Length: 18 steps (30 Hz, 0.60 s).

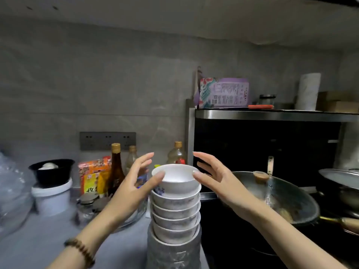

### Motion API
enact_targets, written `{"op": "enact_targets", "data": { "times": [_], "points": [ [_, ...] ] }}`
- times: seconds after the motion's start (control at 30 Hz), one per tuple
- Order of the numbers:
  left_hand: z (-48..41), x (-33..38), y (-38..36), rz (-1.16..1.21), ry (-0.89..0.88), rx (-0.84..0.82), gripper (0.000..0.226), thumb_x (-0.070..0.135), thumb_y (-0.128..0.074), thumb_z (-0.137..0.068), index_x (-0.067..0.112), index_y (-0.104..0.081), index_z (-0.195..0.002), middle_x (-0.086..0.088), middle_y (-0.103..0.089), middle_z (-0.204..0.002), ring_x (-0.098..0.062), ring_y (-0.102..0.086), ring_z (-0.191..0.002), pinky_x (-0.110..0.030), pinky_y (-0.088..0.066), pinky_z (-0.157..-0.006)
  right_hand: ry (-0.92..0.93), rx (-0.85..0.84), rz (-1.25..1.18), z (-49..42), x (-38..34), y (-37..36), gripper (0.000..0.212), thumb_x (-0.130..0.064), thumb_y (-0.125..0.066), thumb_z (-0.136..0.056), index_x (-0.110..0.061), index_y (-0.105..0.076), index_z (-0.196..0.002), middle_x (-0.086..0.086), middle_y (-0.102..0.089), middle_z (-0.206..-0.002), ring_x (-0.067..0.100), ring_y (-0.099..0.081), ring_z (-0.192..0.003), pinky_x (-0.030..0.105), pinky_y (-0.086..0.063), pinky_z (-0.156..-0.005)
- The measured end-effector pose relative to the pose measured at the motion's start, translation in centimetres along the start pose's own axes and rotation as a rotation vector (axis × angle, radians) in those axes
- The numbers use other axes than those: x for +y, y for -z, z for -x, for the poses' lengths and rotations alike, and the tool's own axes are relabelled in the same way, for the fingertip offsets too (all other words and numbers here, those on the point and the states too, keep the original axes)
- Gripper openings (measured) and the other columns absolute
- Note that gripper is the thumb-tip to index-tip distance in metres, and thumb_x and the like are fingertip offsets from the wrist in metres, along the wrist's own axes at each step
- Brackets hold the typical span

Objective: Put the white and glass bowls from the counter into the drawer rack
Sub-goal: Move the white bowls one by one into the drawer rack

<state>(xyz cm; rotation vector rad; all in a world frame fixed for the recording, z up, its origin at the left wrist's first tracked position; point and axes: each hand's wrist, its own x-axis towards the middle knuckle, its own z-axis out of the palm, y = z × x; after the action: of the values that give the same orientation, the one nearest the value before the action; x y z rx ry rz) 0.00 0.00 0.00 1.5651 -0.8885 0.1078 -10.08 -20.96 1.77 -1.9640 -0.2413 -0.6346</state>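
Head view: my left hand (134, 181) and right hand (217, 179) flank the top white bowl (175, 178) of a tall bowl stack (174, 214) standing on the near table (38, 245). Each grip is spread wide, only a thumb tip touching the bowl's rim on either side, fingers clear. A glass bowl (134, 214) sits just left of the stack, behind my left wrist. A wok (281, 199) lies right.

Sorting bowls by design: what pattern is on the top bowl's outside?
White top bowl with a bluish-purple floral mark, head view.
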Motion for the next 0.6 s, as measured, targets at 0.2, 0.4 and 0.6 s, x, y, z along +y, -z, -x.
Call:
{"op": "enact_targets", "data": {
  "times": [0.2,0.4,0.6],
  "points": [
    [0.7,-0.8,-0.8,-0.022,0.054,-0.082,0.073,0.075,-0.063,-0.054,0.06,-0.038,-0.121,0.02,-0.047,-0.134,0.003,-0.043,-0.125,-0.023,-0.036,-0.099,0.019,-0.021,-0.001,0.4,0.6,-1.6,0.045,-0.044,-0.073,-0.072,-0.049,-0.056,-0.114,-0.034,-0.058,-0.118,-0.01,-0.057,-0.11,0.009,-0.046,-0.089],
    [0.6,-0.7,-1.1,-0.019,0.063,-0.054,0.08,0.074,-0.062,-0.055,0.05,-0.04,-0.128,0.014,-0.049,-0.133,-0.006,-0.045,-0.125,-0.027,-0.039,-0.1,0.021,-0.022,0.026,0.7,0.8,-1.7,0.05,-0.048,-0.073,-0.067,-0.039,-0.061,-0.114,-0.02,-0.052,-0.133,-0.004,-0.055,-0.116,0.024,-0.044,-0.102],
    [0.2,-1.0,-1.0,-0.006,0.086,-0.016,0.092,0.08,-0.065,-0.046,0.046,-0.039,-0.127,0.009,-0.048,-0.139,-0.011,-0.046,-0.127,-0.037,-0.042,-0.106,0.067,0.005,0.061,0.5,0.4,-2.0,0.044,-0.043,-0.073,-0.067,-0.033,-0.064,-0.109,-0.024,-0.049,-0.13,-0.013,-0.054,-0.112,0.006,-0.043,-0.093]
  ]
}}
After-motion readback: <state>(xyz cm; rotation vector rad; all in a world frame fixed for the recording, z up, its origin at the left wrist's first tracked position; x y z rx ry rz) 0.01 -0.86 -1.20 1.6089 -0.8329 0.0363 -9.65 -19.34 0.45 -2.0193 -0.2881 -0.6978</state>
